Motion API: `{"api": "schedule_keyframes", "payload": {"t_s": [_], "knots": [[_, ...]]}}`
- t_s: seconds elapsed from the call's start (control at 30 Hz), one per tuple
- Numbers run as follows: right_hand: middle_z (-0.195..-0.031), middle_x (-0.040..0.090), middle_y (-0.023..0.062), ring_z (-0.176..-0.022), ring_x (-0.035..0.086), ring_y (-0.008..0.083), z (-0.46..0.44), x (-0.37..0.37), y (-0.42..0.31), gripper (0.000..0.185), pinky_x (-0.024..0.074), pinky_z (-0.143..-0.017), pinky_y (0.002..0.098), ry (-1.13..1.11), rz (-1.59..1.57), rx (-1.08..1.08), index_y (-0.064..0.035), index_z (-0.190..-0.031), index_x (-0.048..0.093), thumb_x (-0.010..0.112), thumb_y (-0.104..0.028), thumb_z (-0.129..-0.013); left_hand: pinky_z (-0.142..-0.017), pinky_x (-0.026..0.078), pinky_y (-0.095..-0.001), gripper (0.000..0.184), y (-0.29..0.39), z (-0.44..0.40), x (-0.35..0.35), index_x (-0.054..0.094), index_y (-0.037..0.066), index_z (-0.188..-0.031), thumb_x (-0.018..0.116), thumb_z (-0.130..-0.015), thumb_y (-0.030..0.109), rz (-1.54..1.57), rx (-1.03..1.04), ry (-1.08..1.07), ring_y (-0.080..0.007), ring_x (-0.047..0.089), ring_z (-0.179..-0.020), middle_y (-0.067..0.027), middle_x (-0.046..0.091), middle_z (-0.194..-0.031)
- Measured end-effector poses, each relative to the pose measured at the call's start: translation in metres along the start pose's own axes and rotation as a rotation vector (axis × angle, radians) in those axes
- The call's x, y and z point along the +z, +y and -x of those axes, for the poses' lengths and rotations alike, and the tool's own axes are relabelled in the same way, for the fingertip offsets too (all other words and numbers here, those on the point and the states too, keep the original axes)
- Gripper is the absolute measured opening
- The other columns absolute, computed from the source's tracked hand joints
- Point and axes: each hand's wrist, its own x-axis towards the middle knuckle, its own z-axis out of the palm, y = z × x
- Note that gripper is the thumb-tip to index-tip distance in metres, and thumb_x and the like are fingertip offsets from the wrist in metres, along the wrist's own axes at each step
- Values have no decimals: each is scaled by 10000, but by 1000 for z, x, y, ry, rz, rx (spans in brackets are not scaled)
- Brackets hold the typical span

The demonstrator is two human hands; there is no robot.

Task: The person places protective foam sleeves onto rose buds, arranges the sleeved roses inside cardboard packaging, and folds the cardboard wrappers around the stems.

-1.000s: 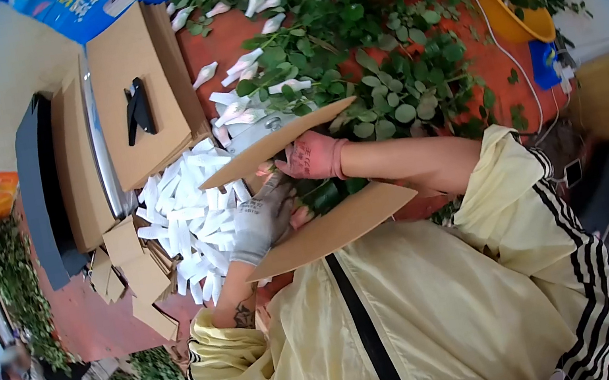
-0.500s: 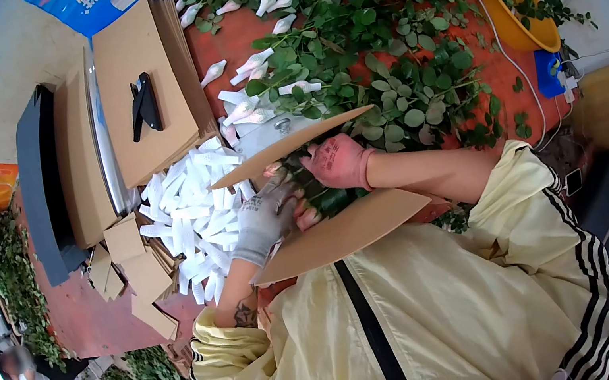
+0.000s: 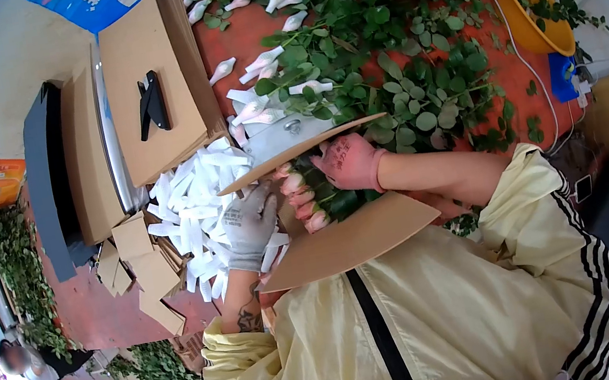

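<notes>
Pink roses [image 3: 301,200] lie in a row with their heads to the left, between the two raised flaps of a bent brown cardboard sheet [image 3: 353,240]. My right hand [image 3: 352,163], in a pink glove, is closed over the leafy stems just behind the heads. In a whitish glove, my left hand [image 3: 248,230] is beside the rose heads at the cardboard's left end, over a heap of white sleeves [image 3: 197,196]. Its fingers are extended, with nothing visible in them. The right fingertips are partly hidden among the leaves.
Stacked cardboard sheets [image 3: 159,101] carry a black stapler [image 3: 152,105]. Leafy rose stems [image 3: 380,16] with white-sleeved buds cover the far side of the red table [image 3: 91,310]. A yellow basin [image 3: 533,15] stands at the far right. A person [image 3: 27,361] is in the left background.
My left hand has moved left off the rose heads, which now show more fully in a row. My right hand stays on the stems. The whole view has shifted slightly.
</notes>
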Motion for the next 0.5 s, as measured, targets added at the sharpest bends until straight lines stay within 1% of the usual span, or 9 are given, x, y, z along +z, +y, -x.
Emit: {"api": "schedule_keyframes", "payload": {"t_s": [0.07,0.1,0.23,0.3,0.33,0.4,0.43,0.5], "knots": [[-827,599,133,-704,615,268,0,1,-1,348,456,-574,412,59,-6,29,-60,-1073,606,528,-238,-784,-638,490,-386,245,11,0,0,652,110,-1010,633,-790,215,-91,4,-84,-298,620,-737,-109,632,-884],[-836,600,131,-731,616,267,-1,0,-2,361,460,-599,410,13,-19,37,-51,-1073,604,536,-251,-779,-614,485,-381,245,9,2,7,649,126,-994,652,-783,250,-116,27,-38,-291,615,-703,-102,621,-836],[-832,600,127,-759,615,263,0,-5,1,362,464,-619,404,46,10,-24,-42,-1066,601,539,-254,-779,-646,486,-400,275,-4,1,30,634,130,-1008,646,-791,299,-160,6,-28,-291,619,-723,-99,627,-869],[-845,605,119,-771,612,257,0,-9,1,387,464,-637,400,-33,-39,22,-38,-1084,598,543,-271,-781,-682,481,-429,314,-10,-1,34,619,139,-1026,633,-800,358,-181,-109,-107,-298,621,-747,-97,628,-901],[-845,605,119,-771,612,257,1,-5,2,387,464,-637,400,-34,-37,20,-38,-1084,598,543,-271,-781,-682,481,-429,314,-10,-1,35,619,139,-1026,633,-800,358,-180,-110,-105,-298,621,-747,-97,628,-901],[-826,591,98,-737,607,248,2,8,3,319,460,-609,394,65,-14,-21,-67,-994,604,557,-296,-777,-708,474,-449,334,-9,-1,33,612,152,-1039,620,-807,391,-103,-139,-91,-309,618,-765,-100,625,-917],[-826,591,98,-737,607,248,2,-4,-1,319,460,-609,394,71,-21,-29,-67,-994,604,557,-296,-777,-708,474,-449,334,-10,0,33,612,152,-1039,620,-807,391,-113,-144,-91,-309,618,-765,-100,625,-917],[-785,562,79,-704,601,248,4,-25,-10,233,455,-576,390,43,-62,-47,-95,-866,574,575,-305,-767,-691,481,-435,303,-11,3,35,621,156,-1014,619,-810,380,-129,-89,-44,-312,619,-776,-100,630,-937]]}}
